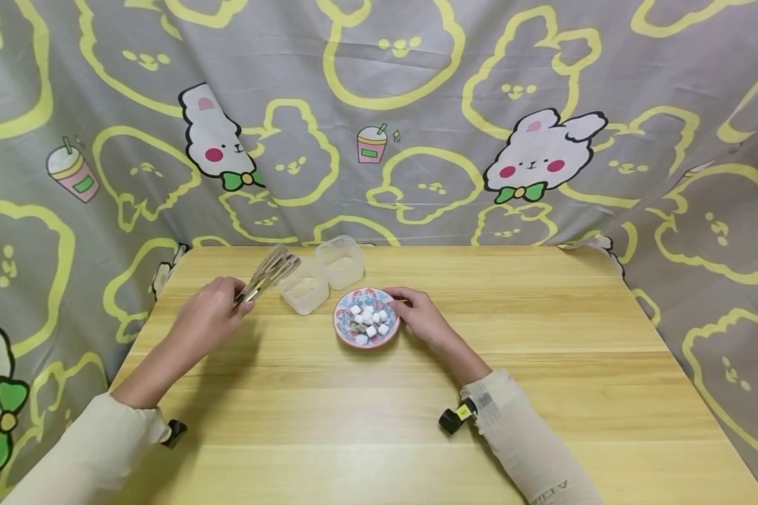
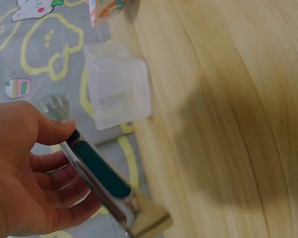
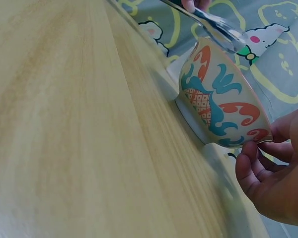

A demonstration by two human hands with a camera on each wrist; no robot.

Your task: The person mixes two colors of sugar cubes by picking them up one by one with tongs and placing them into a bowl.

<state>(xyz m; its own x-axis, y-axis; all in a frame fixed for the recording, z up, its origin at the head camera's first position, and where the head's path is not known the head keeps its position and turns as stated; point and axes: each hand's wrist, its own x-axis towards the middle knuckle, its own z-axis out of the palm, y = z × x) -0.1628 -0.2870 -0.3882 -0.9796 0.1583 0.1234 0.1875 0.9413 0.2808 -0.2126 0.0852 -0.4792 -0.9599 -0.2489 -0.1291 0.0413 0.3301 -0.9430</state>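
My left hand (image 1: 210,313) holds metal tongs (image 1: 269,272) above the table, their tips pointing away to the right. In the left wrist view, a dark green grip panel (image 2: 102,168) shows along the handle of the tongs. A patterned bowl (image 3: 216,96), white with red and blue figures, stands on the table. Several white cubes (image 1: 370,330) lie in it, with a few greyish bits among them. My right hand (image 1: 424,321) pinches the bowl's rim at its right side, thumb and fingers at the edge.
Two translucent plastic containers stand behind the bowl, the nearer one (image 1: 304,303) to the left and the farther one (image 1: 341,256) beside it. The wooden table (image 1: 366,428) ends at a grey patterned curtain (image 1: 417,126), which also runs along both sides.
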